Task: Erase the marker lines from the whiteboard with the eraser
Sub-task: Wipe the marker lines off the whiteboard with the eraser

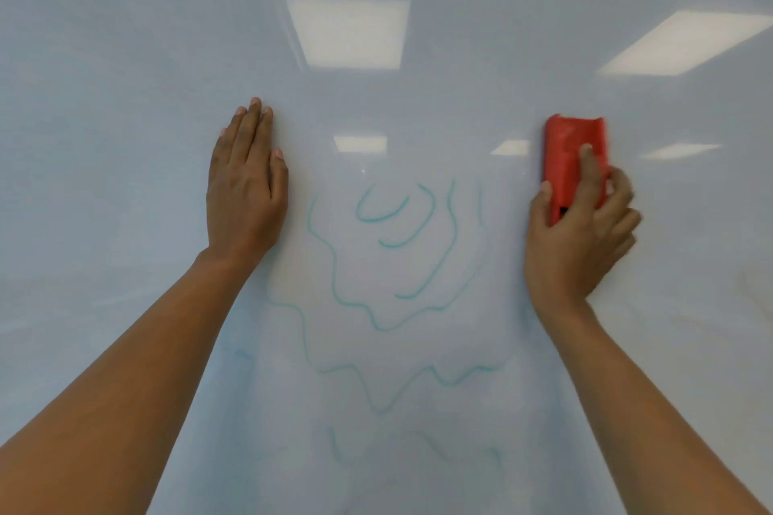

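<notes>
A person's right hand (pixel 579 238) closes its grip around a red eraser (pixel 575 163), pressed upright against the whiteboard (pixel 125 54) just right of the teal marker lines (pixel 376 263). The left hand (pixel 247 184) lies flat and open on the board, just left of the lines. Ceiling lights (pixel 349 31) reflect above them.

The right hand's fingers (pixel 587 176) hid the eraser's (pixel 573 146) lower part and were motion-blurred. Below the fingers, the lowest marker lines (pixel 418 447) were too faint to trace.
</notes>
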Tool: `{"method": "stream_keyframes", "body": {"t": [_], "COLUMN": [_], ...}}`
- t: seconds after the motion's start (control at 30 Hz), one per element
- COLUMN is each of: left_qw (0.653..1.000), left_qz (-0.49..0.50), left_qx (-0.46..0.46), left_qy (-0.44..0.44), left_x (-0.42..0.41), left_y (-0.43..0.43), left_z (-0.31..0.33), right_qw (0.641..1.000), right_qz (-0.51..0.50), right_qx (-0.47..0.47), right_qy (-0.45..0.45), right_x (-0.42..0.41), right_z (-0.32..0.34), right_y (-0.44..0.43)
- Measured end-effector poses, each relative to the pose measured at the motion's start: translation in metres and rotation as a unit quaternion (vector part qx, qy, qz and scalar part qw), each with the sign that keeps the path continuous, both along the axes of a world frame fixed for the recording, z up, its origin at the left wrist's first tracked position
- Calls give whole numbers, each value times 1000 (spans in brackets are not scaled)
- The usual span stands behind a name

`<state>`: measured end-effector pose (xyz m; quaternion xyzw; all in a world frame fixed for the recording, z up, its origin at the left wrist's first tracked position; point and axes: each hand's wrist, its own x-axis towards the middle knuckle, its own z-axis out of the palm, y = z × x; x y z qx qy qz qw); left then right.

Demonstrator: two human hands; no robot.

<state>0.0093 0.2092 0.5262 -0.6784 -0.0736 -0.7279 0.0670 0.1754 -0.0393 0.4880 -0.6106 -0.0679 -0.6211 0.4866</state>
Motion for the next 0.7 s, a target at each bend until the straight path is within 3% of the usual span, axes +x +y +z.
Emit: {"method": "stream_keyframes", "body": {"t": [0.07, 0.2, 0.33, 0.4, 0.5, 0.7], "left_qw": [1000, 1000, 999, 999, 998, 999], "left_qz": [-5, -19, -30, -29, -29, -17], "left_qx": [-8, -4, 11, 16, 20, 7], "left_qy": [-8, -7, 18, 29, 44, 30], "left_x": [1, 8, 22, 29, 40, 53], "left_y": [-5, -25, -51, -60, -72, -80], "left_z": [-2, -13, -25, -30, -38, -46], "right_qw": [994, 943, 912, 934, 985, 996], "right_qz": [-7, -2, 0, -6, 7, 3], "right_qx": [-91, -278, -347, -306, -146, -76], "right_qy": [-67, -185, -219, -186, -87, -45], "right_x": [-16, -33, -21, -5, 17, 17], "right_z": [-13, -28, -21, -17, -18, -25], "right_y": [17, 32, 8, -11, -38, -36]}}
